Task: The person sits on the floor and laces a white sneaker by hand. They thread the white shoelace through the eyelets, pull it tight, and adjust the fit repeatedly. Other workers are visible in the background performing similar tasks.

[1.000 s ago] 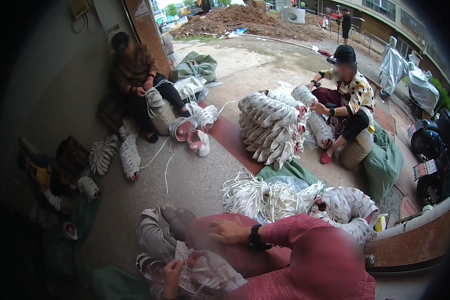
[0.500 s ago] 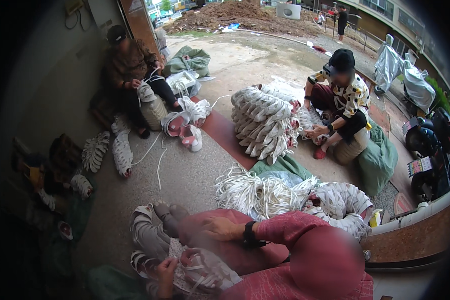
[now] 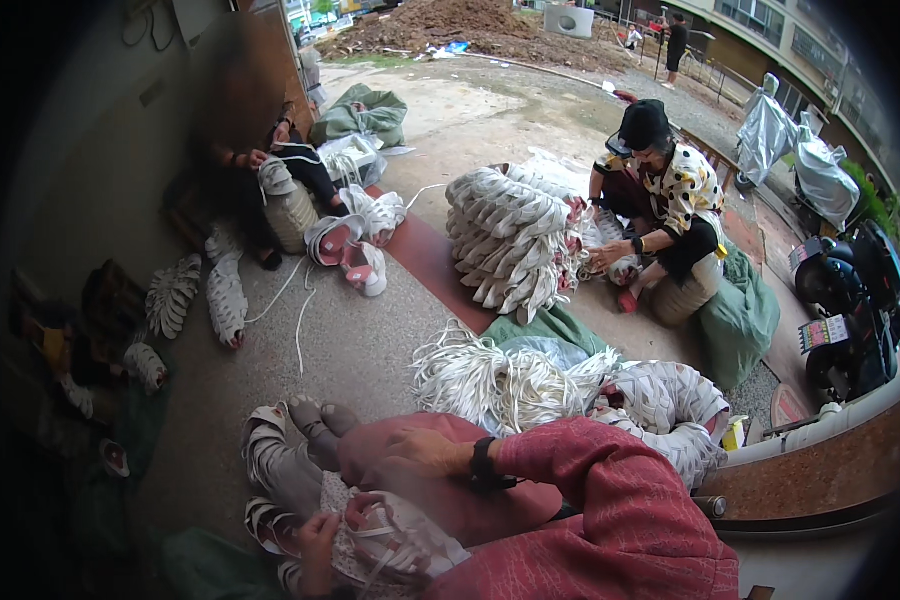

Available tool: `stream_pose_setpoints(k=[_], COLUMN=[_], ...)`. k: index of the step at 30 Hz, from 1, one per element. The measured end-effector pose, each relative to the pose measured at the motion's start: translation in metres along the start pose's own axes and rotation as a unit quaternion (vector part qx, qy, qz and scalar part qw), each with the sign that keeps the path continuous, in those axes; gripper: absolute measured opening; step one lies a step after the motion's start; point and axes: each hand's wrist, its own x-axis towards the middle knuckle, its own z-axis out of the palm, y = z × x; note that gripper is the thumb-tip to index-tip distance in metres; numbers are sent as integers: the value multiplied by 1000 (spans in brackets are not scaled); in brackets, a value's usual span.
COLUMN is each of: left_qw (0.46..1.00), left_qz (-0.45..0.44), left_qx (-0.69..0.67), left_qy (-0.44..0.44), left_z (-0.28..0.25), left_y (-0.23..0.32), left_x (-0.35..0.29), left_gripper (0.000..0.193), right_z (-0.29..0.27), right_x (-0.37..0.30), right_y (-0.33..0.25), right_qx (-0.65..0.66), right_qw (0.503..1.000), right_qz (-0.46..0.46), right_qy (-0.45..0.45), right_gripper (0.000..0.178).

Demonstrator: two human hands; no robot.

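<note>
A white shoe piece (image 3: 395, 540) with pink inside and loose white laces lies across my lap, over a light patterned cloth (image 3: 336, 497). My left hand (image 3: 318, 540) is closed at its left edge, fingers bent in a pinch. Above my red-clad knee is my right hand (image 3: 425, 453), with a dark watch (image 3: 484, 460) on the wrist. Its fingers curl together and look blurred; I cannot make out what is in them. Nested white shoe pieces (image 3: 267, 440) stand beside my legs.
A heap of white laces (image 3: 490, 385) and a ring of strapped shoe pieces (image 3: 675, 400) lie ahead. Beyond rises a tall shoe pile (image 3: 515, 240), with a co-worker (image 3: 665, 200) squatting behind it. Another person (image 3: 240, 150) sits at the left wall, near pink-lined shoes (image 3: 345, 250).
The whole view has shifted slightly, so things appear farther left. My two hands keep nearly the same place over my lap. The squatting co-worker's head has tilted and their hands have moved a little.
</note>
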Motion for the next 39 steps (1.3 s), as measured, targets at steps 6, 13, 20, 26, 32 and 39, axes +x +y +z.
stream_pose_setpoints(k=[6,13,20,26,32,39], left_qw=[1000,1000,1000,999,999,999], left_qz=[-8,-14,-8,7,13,1], left_qx=[-8,7,-19,-38,-42,-20], left_qy=[4,14,11,10,10,29], left_z=[-3,-2,-7,-10,-11,-17], left_y=[-6,4,-13,-18,-23,-42], left_x=[1,-1,3,4,2,5], left_gripper=[18,20,21,18,18,20], right_z=[2,3,-24,-23,-20,-29], right_x=[1,1,3,2,2,15], right_y=[-1,-6,-33,-34,-26,-50], right_qx=[-2,-21,15,-2,-10,9], right_qw=[1000,997,997,998,999,993], right_qz=[-12,-46,69,59,27,90], right_qy=[8,51,-44,-32,-21,-69], right_gripper=[27,30,37,38,36,41])
